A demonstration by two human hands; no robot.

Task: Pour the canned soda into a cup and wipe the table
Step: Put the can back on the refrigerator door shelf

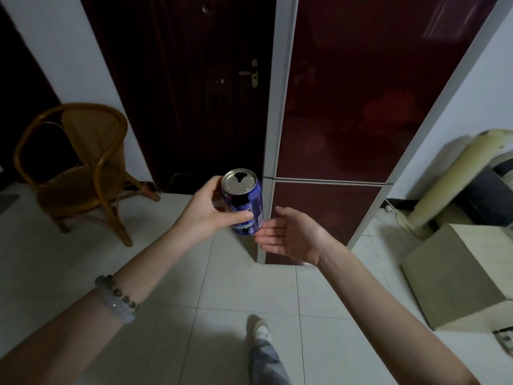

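A blue soda can (pixel 245 198) with a silver top is held upright in mid-air at the middle of the view. Its mouth is open and dark. My left hand (pixel 213 211) grips the can from the left, thumb across its front. My right hand (pixel 291 236) is just right of the can and a little lower, palm turned up, fingers spread, fingertips close to the can's base. Whether they touch it I cannot tell. No cup, cloth or table is in view.
A dark red fridge (pixel 341 107) with grey edges stands straight ahead. A dark door (pixel 194 79) is left of it, and a rattan chair (pixel 80 173) further left. A beige box (pixel 466 273) and a rolled mat (pixel 455 179) sit at right. White floor tiles (pixel 194 315) lie below.
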